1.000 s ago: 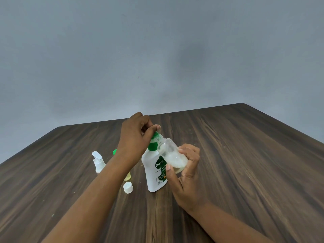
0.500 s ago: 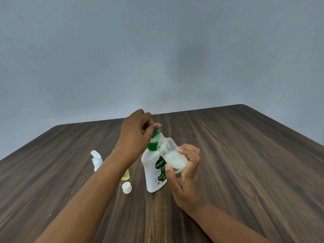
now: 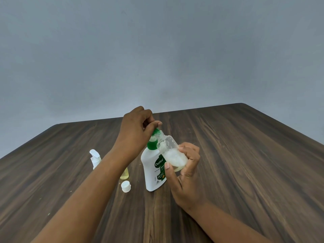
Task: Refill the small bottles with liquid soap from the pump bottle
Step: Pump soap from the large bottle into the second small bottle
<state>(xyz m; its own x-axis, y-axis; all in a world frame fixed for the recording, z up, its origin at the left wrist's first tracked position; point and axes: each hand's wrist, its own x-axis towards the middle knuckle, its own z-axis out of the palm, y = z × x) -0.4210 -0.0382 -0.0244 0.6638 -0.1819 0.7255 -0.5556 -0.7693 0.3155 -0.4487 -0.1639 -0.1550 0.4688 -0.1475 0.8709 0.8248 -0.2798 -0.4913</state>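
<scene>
Soap bottle with the green pump (image 3: 154, 165) stands upright on the dark wooden table (image 3: 236, 163), near the middle of the scene; its white body carries a green Dettol label, and being opaque it does not show how much is inside. The left hand (image 3: 135, 132) is curled over the green pump head, fingers bent and thumb laid across the top, pressing on it; the right hand (image 3: 185, 174) wraps its fingers and thumb round a small clear bottle (image 3: 172, 153), holding it tilted with its open neck up against the pump spout. That clear bottle is partly filled: whitish, foamy liquid sits in its lower half, with a pale yellowish tint at the very bottom; the upper half looks empty apart from droplets on the wall. To the left, just behind the left forearm, a small bottle of yellow liquid (image 3: 124, 174) stands on the table, mostly hidden by the arm; further left stands a small white spray bottle (image 3: 95, 157), its contents impossible to tell. A loose white cap (image 3: 126, 186) lies on the table between the yellow bottle and the pump bottle, slightly nearer; it touches neither.
</scene>
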